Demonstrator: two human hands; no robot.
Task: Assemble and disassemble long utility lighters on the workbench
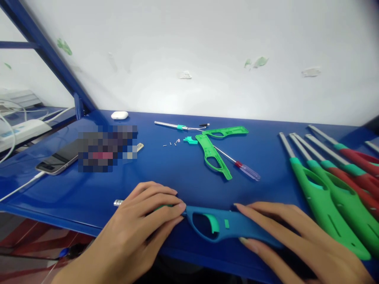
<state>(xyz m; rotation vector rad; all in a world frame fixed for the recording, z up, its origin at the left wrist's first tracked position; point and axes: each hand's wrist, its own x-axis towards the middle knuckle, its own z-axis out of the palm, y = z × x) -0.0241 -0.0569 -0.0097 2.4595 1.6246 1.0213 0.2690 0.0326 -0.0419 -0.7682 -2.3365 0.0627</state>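
A blue gas lighter (pixel 233 225) with a teal trigger lies sideways at the table's front edge, between both hands. My left hand (pixel 145 221) is closed over its barrel end, and the metal tip (pixel 118 202) pokes out to the left. The fingers of my right hand (pixel 290 232) grip the handle from above and below. Beyond them lie two green casing halves (pixel 213 156), a teal trigger piece (pixel 191 140), a metal barrel (pixel 168 125) with thin wires, several small screws (pixel 171 143), and a screwdriver (pixel 247 170) with a clear purple handle.
Several green and red lighters (pixel 316 197) lie in a row at the right. To the left are a phone (pixel 59 157) on a white cable, a blurred-out patch (pixel 108 148) and a white earphone case (pixel 119 115). A white wall (pixel 207 47) closes off the back.
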